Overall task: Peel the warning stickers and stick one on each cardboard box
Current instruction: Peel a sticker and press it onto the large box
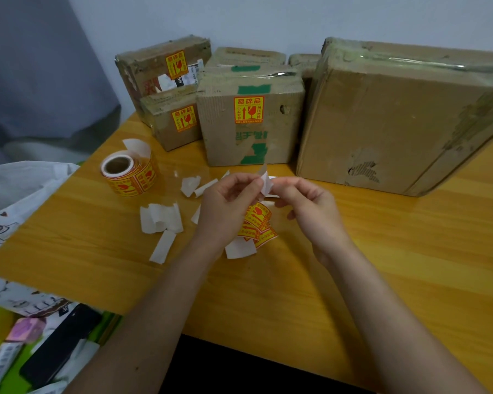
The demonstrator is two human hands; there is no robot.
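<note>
Over the middle of the wooden table [353, 265], my left hand [228, 206] holds a strip of yellow-and-red warning stickers [258, 220] that hangs down below it. My right hand [308, 200] pinches the white top end of that strip [266, 182] together with my left fingertips. Three cardboard boxes at the back carry a sticker: a rear left box [160, 64], a small front left box [177, 123] and a middle box [251, 120]. The big box [396, 118] on the right shows no sticker on its facing side. A sticker roll [128, 173] lies on the left.
White backing scraps [161, 220] litter the table around my hands. More boxes [248, 55] stand behind the middle one. Left of the table lie white patterned fabric [15, 194], a dark phone [57, 345] and a small pink box [26, 329].
</note>
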